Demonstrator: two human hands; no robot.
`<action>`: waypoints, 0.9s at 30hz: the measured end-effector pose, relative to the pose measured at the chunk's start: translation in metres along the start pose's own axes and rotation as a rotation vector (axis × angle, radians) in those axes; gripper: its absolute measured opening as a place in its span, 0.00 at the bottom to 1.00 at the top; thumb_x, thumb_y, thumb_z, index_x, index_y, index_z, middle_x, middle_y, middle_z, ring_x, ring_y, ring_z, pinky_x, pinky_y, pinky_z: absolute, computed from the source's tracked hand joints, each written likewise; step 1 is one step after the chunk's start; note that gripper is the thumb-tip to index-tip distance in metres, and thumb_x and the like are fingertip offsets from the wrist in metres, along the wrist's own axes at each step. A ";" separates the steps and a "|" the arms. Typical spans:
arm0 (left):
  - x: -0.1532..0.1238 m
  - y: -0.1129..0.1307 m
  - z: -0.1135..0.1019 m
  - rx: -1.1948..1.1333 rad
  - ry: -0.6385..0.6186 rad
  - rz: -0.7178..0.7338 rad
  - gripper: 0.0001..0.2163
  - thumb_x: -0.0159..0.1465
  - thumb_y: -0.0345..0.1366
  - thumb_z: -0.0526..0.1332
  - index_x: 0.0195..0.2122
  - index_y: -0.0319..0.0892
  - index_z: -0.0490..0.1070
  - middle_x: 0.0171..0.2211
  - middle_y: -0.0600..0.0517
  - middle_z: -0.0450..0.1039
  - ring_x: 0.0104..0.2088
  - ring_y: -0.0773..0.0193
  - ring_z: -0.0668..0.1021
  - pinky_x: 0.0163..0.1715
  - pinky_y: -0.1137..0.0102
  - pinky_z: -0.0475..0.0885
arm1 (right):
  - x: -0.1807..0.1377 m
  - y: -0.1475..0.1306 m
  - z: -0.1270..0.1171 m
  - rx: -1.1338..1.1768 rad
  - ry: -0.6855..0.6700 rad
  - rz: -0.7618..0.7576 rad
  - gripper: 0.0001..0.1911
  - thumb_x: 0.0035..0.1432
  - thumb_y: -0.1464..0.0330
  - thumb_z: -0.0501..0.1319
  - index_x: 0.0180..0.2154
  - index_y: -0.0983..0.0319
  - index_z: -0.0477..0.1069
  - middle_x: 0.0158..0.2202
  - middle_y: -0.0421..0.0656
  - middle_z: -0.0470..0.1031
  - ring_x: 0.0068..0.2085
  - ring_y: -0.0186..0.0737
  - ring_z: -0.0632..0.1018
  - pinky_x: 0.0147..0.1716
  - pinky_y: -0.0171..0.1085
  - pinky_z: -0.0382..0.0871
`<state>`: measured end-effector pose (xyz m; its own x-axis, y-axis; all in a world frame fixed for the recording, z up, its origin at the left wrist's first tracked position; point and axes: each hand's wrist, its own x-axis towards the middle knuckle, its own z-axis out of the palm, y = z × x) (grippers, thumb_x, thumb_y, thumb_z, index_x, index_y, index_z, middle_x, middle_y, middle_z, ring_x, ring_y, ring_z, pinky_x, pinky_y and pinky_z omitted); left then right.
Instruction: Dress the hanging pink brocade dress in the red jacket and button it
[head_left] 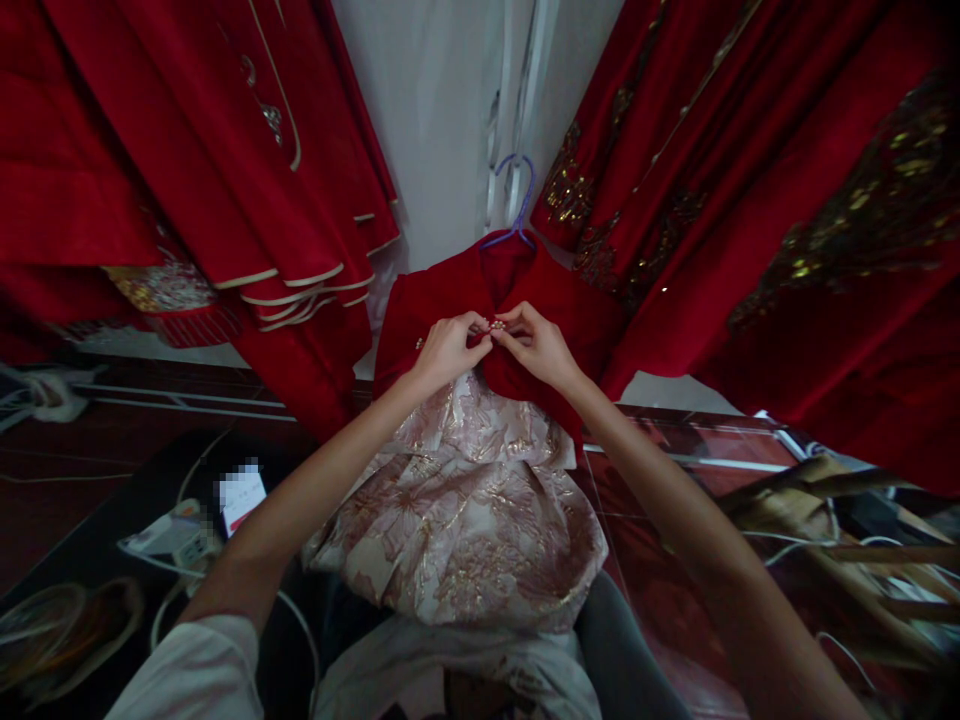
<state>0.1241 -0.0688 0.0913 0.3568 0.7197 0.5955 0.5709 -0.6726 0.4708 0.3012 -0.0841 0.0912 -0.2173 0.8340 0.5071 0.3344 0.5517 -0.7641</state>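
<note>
A small red jacket hangs on a blue hanger in front of me. Its front edges meet at chest height, where a pearl-like fastening sits. My left hand pinches the left edge at that fastening, fingers closed. My right hand pinches the right edge against it, fingers closed too. Below the jacket hangs a pale pink skirt with gold floral brocade, spreading between my forearms.
Red embroidered garments hang at the left and others at the right, against a white wall. A power strip with white cables and a small card lie on the dark floor at lower left. Brown stick-like objects lie at right.
</note>
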 end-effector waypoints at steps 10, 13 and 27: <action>0.005 0.003 -0.007 0.136 -0.071 0.141 0.04 0.60 0.34 0.59 0.34 0.42 0.71 0.31 0.51 0.75 0.31 0.62 0.76 0.34 0.68 0.69 | 0.003 0.006 -0.001 0.038 -0.023 0.019 0.13 0.55 0.58 0.62 0.36 0.57 0.62 0.37 0.42 0.75 0.37 0.40 0.78 0.35 0.39 0.74; 0.004 0.002 -0.001 0.080 -0.063 0.208 0.04 0.62 0.32 0.57 0.37 0.42 0.68 0.36 0.49 0.72 0.39 0.61 0.75 0.41 0.67 0.70 | 0.005 0.010 0.008 0.040 0.043 0.017 0.13 0.57 0.59 0.60 0.39 0.57 0.60 0.38 0.42 0.73 0.38 0.39 0.77 0.37 0.39 0.73; -0.072 -0.078 -0.030 0.554 -0.105 -0.205 0.13 0.61 0.38 0.57 0.47 0.44 0.66 0.45 0.43 0.71 0.49 0.46 0.72 0.48 0.54 0.66 | -0.094 0.028 -0.019 -0.746 0.151 0.049 0.12 0.63 0.61 0.53 0.41 0.61 0.69 0.39 0.53 0.71 0.42 0.52 0.74 0.44 0.50 0.68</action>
<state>0.0316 -0.0739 0.0313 0.2535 0.8576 0.4474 0.9262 -0.3487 0.1436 0.3488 -0.1472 0.0298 -0.0764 0.8183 0.5698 0.8834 0.3205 -0.3419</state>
